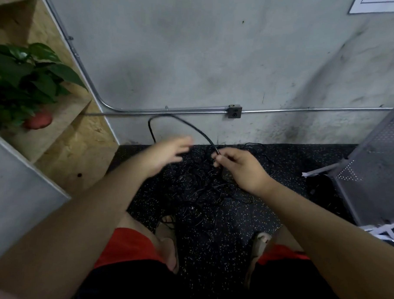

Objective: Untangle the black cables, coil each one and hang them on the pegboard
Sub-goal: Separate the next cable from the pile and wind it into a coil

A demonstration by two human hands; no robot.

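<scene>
Head view puts my right hand (pixel 242 168) at the centre of the work. Its thumb and fingertips pinch one black cable (pixel 185 122) near an end, and it holds nothing else. My left hand (pixel 168 153) hovers just left of the pinch, fingers spread and loose, gripping nothing. It is blurred, so I cannot say whether it brushes the strand. Directly below the pinch lies the tangle (pixel 201 190) of thin black cables on the speckled floor (pixel 222 218).

To do this step well, I judge I should draw the strand out slowly along its own line. The free hand can trace it back and lift loops off, so that no knot is yanked tight.

From the pinch the held cable rises up and away to the left, arches over beyond the left hand, then drops toward the floor. Its long run lies across me, left to right, with the pinched end pointing down-right into my fingers. I cannot see where the far leg joins the heap. A perforated grey panel (pixel 376 161), likely the pegboard, stands well right of the grip.
</scene>
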